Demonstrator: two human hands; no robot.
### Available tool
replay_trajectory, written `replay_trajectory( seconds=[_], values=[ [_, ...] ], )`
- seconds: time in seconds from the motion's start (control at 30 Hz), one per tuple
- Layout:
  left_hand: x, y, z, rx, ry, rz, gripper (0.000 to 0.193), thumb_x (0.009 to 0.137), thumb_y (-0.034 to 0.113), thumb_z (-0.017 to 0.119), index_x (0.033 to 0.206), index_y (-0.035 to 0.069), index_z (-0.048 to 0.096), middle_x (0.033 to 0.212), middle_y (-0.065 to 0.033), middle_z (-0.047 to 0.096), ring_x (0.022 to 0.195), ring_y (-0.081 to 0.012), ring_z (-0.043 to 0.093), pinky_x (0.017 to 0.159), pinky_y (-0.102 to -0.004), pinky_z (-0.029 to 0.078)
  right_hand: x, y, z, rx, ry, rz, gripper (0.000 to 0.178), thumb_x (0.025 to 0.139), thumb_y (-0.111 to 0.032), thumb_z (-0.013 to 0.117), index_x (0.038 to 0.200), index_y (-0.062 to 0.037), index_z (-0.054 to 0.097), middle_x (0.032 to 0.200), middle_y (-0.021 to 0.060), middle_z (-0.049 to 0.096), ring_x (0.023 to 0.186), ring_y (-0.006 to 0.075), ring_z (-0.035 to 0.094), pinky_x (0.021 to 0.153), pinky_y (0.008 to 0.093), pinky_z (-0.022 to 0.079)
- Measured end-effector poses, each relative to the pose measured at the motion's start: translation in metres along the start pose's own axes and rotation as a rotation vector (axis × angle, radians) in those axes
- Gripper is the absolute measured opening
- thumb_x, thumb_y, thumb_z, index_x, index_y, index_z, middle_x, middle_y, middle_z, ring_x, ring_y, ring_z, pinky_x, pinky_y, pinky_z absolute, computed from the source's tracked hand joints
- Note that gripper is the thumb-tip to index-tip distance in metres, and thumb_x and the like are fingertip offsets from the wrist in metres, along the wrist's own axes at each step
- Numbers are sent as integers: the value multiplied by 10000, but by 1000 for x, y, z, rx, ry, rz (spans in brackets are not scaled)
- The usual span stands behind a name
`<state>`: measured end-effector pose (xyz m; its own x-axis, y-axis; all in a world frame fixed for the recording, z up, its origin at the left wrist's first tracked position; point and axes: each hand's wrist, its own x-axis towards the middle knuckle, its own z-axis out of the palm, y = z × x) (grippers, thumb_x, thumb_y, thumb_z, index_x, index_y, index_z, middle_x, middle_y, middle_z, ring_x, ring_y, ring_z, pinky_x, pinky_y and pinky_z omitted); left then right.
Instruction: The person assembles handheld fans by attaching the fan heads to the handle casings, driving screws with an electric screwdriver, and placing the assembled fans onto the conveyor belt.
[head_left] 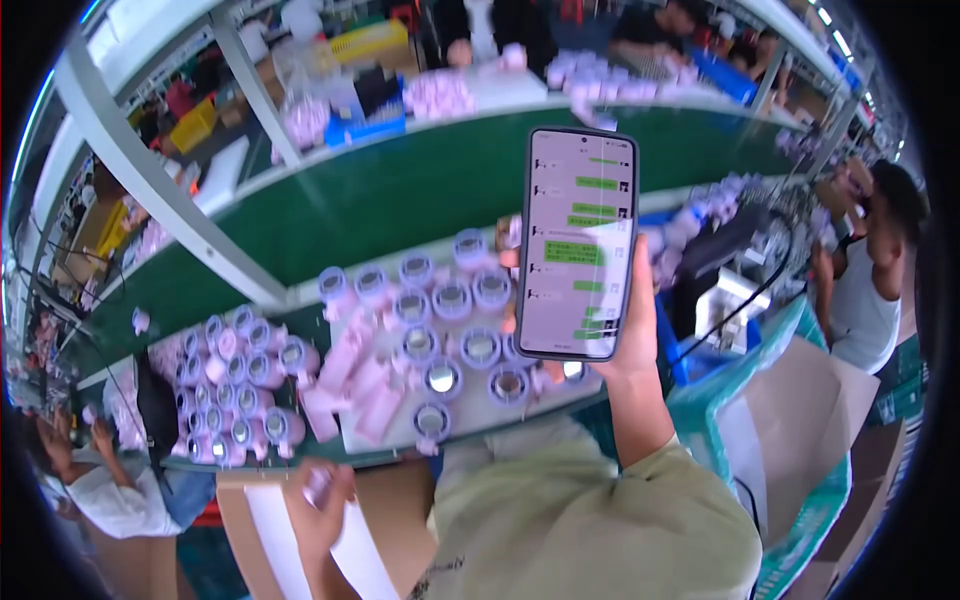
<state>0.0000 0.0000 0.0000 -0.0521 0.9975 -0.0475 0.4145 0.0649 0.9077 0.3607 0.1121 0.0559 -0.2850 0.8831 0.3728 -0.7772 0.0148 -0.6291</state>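
Note:
My right hand [638, 325] is wrapped round a smartphone [577, 245] held upright in front of me. Its lit screen shows a chat with green and white message bubbles. Low on the left, my left hand [325, 500] is slightly blurred, its fingers curled round a small shiny pinkish thing I cannot make out. Behind the phone, several pink parts with round lavender rims and shiny faces [451, 298] stand on a pale board [365, 437]. Long pink pieces [355, 370] lie beside them. The phone hides some of these parts.
More pink round-faced parts [235, 390] stand in a group at the left. A green conveyor belt [400, 185] runs beyond the board. Open cardboard boxes [400, 520] are below, with a teal-lined one [790, 430] at right. Co-workers [870, 280] sit on both sides.

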Motion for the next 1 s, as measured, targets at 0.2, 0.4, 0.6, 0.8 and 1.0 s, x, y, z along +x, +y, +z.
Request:
replay_trajectory(
  seconds=[0.2,0.4,0.6,0.8,1.0],
  values=[
    [-9,7,16,-36,42,79,265,856,218,685,971,-10,614,685,-66,609,639,-101,535,599,-245,445,89,-75,83,-44,-268,-202,793,932,-636,248,1443,-30,229,1290,276,458,870,417,637,378,381,540],
    [-14,37,14,-73,40,77,197,858,179,673,871,-9,616,668,-25,589,627,-77,515,567,-239,429,194,-165,112,-311,-346,-293,662,972,-550,242,1418,-65,302,1295,232,474,1032,404,604,506,309,585],
    [-14,24,14,-158,95,54,193,862,172,669,864,-13,614,666,-16,592,620,-66,515,566,-235,429,291,-193,131,-164,-69,-8,567,1017,-374,270,1430,14,242,1381,296,364,1114,396,548,699,322,580],
    [-17,-10,27,-141,146,38,178,865,169,668,870,-4,624,666,-15,596,607,-66,515,548,-234,425,348,-205,130,-448,155,133,466,1011,-303,269,1248,89,352,1149,251,578,855,236,659,486,185,511],
    [-22,40,45,-159,67,148,176,872,170,662,886,-2,626,667,-20,592,608,-62,521,530,-233,424,382,-217,123,-1139,367,68,356,981,-207,287,929,37,542,879,148,694,523,117,595,375,175,389]
  ],
)
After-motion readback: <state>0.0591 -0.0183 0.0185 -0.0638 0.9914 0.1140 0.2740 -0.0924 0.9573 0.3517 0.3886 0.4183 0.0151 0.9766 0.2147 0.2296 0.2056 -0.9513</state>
